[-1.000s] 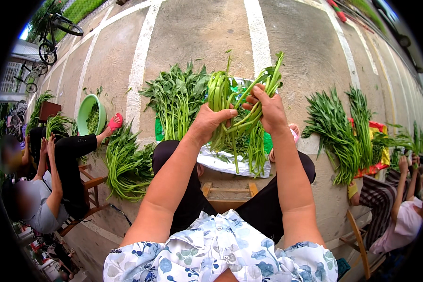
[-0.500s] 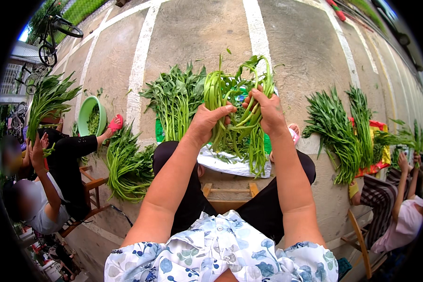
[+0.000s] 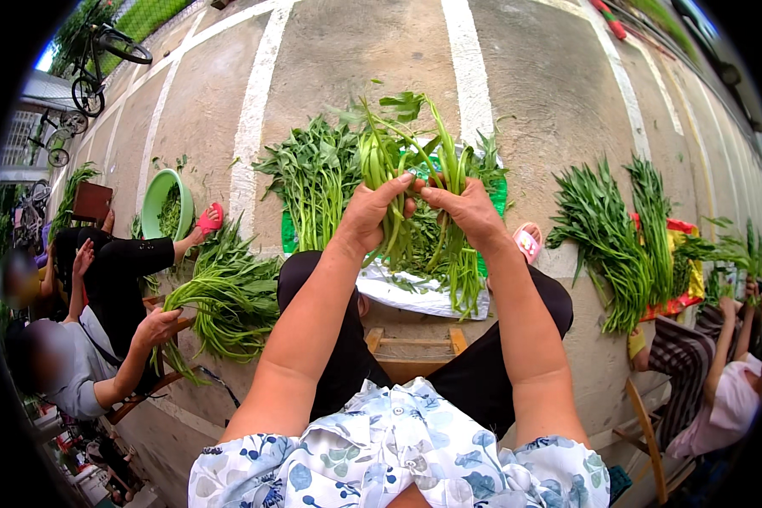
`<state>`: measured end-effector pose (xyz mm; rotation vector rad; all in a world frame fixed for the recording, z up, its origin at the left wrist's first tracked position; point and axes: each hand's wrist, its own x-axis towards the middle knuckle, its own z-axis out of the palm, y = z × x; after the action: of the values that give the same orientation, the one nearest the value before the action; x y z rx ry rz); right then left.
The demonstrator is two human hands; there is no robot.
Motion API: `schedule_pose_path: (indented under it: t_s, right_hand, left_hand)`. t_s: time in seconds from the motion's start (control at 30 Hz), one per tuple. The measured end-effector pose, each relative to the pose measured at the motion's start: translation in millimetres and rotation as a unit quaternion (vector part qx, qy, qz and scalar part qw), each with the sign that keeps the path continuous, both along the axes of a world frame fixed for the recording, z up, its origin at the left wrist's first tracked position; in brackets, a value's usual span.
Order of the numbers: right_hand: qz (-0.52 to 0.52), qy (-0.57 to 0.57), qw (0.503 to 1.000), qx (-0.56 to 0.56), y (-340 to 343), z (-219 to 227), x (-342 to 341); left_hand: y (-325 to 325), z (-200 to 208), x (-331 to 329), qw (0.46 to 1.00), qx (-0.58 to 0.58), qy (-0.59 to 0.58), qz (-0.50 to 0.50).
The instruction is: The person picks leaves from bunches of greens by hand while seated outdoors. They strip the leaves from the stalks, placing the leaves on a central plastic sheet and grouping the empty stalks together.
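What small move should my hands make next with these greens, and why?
Perhaps ease your right hand slightly away from your left hand. They sit close together, gripping the right bunch and left bunch, and stems cross between the bunches, so a gentle pull may part them.

- Twelve o'clock from the seated person [image 3: 398, 457]: long green leafy stalks [image 3: 315, 190] on a white-and-green plastic sheet [image 3: 398, 293].
- Ten: round green plastic basin [image 3: 148, 212] beyond a loose green leafy heap [image 3: 233, 313].
- Two: long-stemmed green pile [image 3: 605, 245].
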<state>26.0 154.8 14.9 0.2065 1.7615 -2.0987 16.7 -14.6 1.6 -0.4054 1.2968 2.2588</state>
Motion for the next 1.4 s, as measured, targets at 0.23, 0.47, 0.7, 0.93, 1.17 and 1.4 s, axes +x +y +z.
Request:
schedule_pose_path:
  t_s: [0.23,0.47,0.7,0.93,1.17,1.4]
  right_hand:
    - [-0.001,0.053,0.999,0.008,0.8,-8.1,-2.0]
    - [0.016,-0.048,0.98,-0.193,-11.6,-9.3,1.4]
    - [0.065,-0.001,0.995,-0.078,-8.3,-9.1,-0.1]
    - [0.013,-0.034,0.996,-0.077,2.3,-10.3,-6.4]
    - [0.021,-0.071,0.995,-0.06,-19.1,-7.7,2.9]
    - [-0.043,-0.097,0.981,-0.161,-1.7,-13.0,-5.2]
  left_hand:
    - [-0.5,4.2,-0.3,1.0,0.006,-0.002,0.0]
    - [-5.0,-5.5,-3.3,0.997,0.079,-0.024,0.014]
    - [-1.3,0.4,-3.0,1.0,-0.017,-0.008,0.019]
    - [0.3,-1.7,-1.8,0.994,-0.101,0.022,0.021]
    - [3.2,-6.9,-1.1,0.999,-0.035,0.002,0.031]
    - [0.3,-4.3,-1.4,1.0,-0.025,-0.01,0.017]
